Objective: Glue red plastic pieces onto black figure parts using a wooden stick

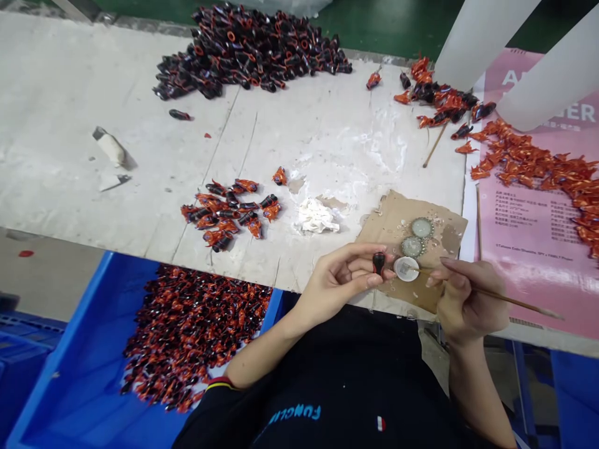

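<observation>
Between the fingertips of my left hand (339, 274) is a small black part (379, 262) with a reddish edge. My right hand (470, 296) grips a thin wooden stick (515, 301); its tip dips into a small white cap (406, 269) just right of the black part. Two bottle caps (412, 246) holding a pale substance sit behind the white cap, all on a piece of brown cardboard (444, 218). A crumpled white tissue (318, 216) lies left of the cardboard. Farther left is a small group of orange-and-black pieces (231, 215).
A large heap of black parts (253, 50) covers the table's far edge. Orange pieces (538, 159) spread over a pink printed sheet (528, 249). A blue bin (88, 324) full of pieces stands below the table at left. White tubes (486, 37) reach in at upper right.
</observation>
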`<state>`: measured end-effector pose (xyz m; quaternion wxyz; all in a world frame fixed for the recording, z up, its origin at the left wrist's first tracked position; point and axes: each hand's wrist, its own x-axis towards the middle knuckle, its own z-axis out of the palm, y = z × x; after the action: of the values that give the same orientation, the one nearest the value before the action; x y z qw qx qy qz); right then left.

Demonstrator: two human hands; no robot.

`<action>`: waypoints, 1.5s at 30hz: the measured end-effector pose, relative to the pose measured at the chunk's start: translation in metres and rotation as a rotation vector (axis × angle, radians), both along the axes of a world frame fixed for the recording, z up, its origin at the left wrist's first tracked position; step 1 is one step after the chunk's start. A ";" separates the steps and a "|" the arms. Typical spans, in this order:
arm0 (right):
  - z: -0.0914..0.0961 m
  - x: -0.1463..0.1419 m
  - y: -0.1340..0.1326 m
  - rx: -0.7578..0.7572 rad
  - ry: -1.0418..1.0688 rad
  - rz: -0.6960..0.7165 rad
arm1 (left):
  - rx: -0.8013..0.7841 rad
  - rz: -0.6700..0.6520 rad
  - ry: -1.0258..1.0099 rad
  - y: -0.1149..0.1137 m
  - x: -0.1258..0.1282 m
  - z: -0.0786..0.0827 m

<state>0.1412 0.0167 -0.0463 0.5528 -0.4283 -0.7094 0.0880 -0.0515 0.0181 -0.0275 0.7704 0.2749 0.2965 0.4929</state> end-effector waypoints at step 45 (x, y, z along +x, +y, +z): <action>0.016 -0.031 0.000 -0.164 0.439 0.040 | 0.618 0.095 0.699 -0.003 0.006 -0.009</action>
<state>0.1106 0.0165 -0.0305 0.6553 -0.4282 -0.5709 0.2474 -0.0456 0.0147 -0.0365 0.4829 0.6271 0.3899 0.4707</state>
